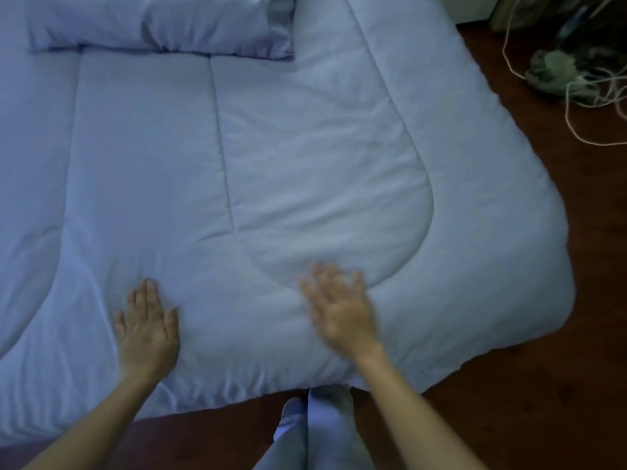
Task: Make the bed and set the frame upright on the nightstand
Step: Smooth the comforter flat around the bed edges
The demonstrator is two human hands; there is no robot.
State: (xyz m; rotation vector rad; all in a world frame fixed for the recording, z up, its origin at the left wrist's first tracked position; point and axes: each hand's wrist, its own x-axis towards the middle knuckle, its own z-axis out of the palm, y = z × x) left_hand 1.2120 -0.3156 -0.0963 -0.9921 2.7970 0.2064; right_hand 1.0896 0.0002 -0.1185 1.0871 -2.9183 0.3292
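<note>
A pale blue quilted comforter (305,157) lies spread flat over the bed and fills most of the view. A matching pillow (159,22) rests at the far end, top left. My left hand (147,329) lies palm down on the comforter near its front edge, fingers together. My right hand (341,308) is flat over the comforter to the right of it, fingers spread, blurred by motion. Neither hand holds anything. No frame and no nightstand are in view.
Dark wooden floor (543,401) runs along the front and right of the bed. A tangle of pale cords (576,86) and a greenish bundle (553,67) lie on the floor at the upper right. My trouser legs (319,432) stand against the bed's front edge.
</note>
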